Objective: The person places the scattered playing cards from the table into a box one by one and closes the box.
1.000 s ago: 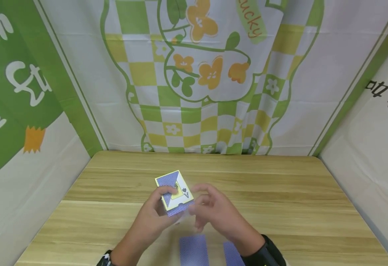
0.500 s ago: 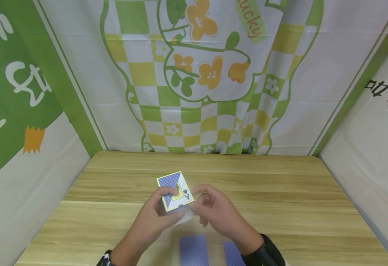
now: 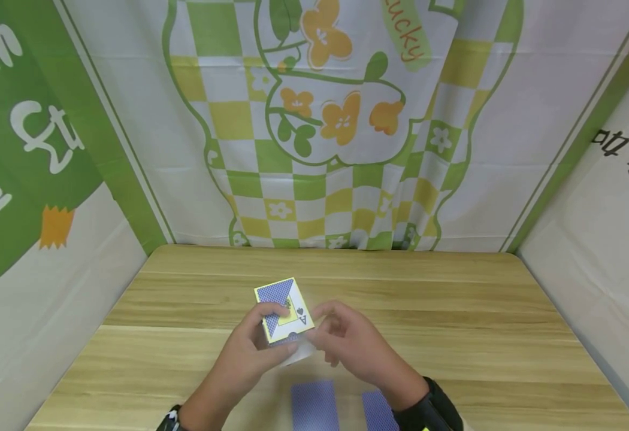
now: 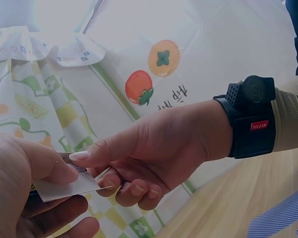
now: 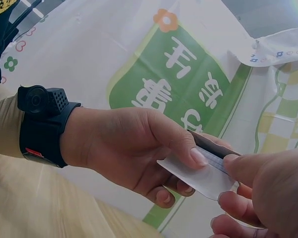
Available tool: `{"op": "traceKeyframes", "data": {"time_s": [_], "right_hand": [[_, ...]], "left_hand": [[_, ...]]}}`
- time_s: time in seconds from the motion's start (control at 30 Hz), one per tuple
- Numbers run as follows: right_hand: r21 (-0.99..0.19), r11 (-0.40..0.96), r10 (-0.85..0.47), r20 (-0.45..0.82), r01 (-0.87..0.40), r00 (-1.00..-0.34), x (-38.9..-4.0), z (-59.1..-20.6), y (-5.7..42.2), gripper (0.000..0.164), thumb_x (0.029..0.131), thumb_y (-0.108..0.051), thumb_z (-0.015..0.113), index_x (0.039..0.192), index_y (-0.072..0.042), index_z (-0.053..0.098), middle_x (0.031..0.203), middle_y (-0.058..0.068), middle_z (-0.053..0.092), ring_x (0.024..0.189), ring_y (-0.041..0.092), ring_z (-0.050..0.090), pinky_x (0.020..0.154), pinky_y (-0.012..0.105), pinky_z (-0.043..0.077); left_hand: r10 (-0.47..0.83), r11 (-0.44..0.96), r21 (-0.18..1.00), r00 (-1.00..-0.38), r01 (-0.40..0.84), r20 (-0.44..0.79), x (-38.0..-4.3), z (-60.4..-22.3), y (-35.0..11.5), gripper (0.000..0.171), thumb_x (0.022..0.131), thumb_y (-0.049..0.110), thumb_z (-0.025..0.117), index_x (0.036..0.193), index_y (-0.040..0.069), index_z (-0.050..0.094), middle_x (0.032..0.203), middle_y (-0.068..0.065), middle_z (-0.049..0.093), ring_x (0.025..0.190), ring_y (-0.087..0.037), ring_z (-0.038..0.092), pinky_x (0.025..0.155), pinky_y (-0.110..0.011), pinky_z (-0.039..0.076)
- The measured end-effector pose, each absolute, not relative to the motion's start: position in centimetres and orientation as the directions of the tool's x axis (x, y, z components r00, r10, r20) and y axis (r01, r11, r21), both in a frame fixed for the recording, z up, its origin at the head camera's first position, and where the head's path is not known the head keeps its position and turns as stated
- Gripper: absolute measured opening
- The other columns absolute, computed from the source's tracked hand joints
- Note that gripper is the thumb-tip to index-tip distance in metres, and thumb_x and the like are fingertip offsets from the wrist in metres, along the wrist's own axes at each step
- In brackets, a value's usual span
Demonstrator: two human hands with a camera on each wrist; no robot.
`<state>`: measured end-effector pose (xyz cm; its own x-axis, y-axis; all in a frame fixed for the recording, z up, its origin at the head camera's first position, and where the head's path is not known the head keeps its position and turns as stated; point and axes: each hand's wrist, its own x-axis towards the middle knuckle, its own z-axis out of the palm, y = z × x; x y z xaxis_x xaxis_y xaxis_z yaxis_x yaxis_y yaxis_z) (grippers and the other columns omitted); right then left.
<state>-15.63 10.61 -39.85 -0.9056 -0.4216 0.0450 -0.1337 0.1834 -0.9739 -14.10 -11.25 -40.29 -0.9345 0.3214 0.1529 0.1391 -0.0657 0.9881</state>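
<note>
A playing card box [image 3: 279, 291] with a blue patterned front and an ace of spades is tilted above the table in my left hand [image 3: 252, 344]. My left index finger lies across its front and the thumb is on the open white flap [image 3: 301, 352], also plain in the right wrist view. Stacked edges of cards [image 5: 212, 159] show at the box mouth. My right hand [image 3: 354, 344] pinches the box's right corner between thumb and index finger, its other fingers curled below. Most of the cards are hidden inside the box.
Two blue-backed cards lie on the wooden table [image 3: 487, 335] near the front: one card [image 3: 314, 404] below the hands, another card [image 3: 378, 410] partly under the right wrist. Printed curtains [image 3: 341, 197] hang behind and at both sides of the table.
The blue cards stick out of the box mouth less than a second ago, and more of the white flap shows. The box has shifted slightly; the right hand has closed in on its corner.
</note>
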Motion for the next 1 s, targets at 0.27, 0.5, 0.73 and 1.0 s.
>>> {"op": "traceKeyframes", "data": {"time_s": [0.27, 0.5, 0.73, 1.0], "right_hand": [[-0.955, 0.24, -0.469, 0.042, -0.173, -0.882, -15.7, -40.2, 10.7, 0.025, 0.097, -0.027, 0.069, 0.117, -0.012, 0.065, 0.079, 0.001, 0.066, 0.063, 0.013, 0.06, 0.058, 0.027, 0.053], [-0.926, 0.325, -0.518, -0.004, -0.192, -0.856, -15.8, -40.9, 10.7, 0.019, 0.099, -0.036, 0.065, 0.107, -0.019, 0.067, 0.081, -0.001, 0.067, 0.067, 0.014, 0.061, 0.058, 0.029, 0.054], [-0.836, 0.457, -0.596, -0.035, -0.303, -0.802, -16.1, -41.9, 10.5, 0.012, 0.094, -0.031, 0.072, 0.098, -0.02, 0.068, 0.083, -0.009, 0.066, 0.069, 0.006, 0.06, 0.058, 0.024, 0.051], [-0.456, 0.647, -0.729, -0.132, -0.611, -0.672, -15.3, -44.1, 9.8, 0.042, 0.081, -0.034, 0.084, 0.118, -0.022, 0.069, 0.111, -0.014, 0.065, 0.102, 0.002, 0.057, 0.084, 0.023, 0.051]], "left_hand": [[0.307, -0.059, 0.995, -0.947, 0.082, 0.097, -14.0, -40.0, -11.4, 0.05, 0.086, -0.002, 0.073, 0.127, 0.005, 0.046, 0.118, -0.024, 0.059, 0.097, -0.024, 0.068, 0.078, -0.032, 0.061], [0.293, -0.038, 0.998, -0.954, 0.051, 0.06, -13.9, -39.9, -11.6, 0.051, 0.085, -0.001, 0.073, 0.128, 0.006, 0.047, 0.123, -0.028, 0.057, 0.102, -0.028, 0.067, 0.079, -0.032, 0.06], [0.305, -0.058, 0.996, -0.949, 0.07, 0.085, -14.0, -40.0, -11.6, 0.05, 0.086, -0.001, 0.073, 0.128, 0.004, 0.046, 0.117, -0.024, 0.059, 0.098, -0.026, 0.068, 0.078, -0.032, 0.061], [0.292, -0.077, 0.995, -0.953, 0.059, 0.079, -14.0, -39.9, -11.5, 0.05, 0.085, -0.002, 0.074, 0.126, 0.004, 0.046, 0.125, -0.028, 0.055, 0.104, -0.028, 0.067, 0.081, -0.033, 0.06]]}}
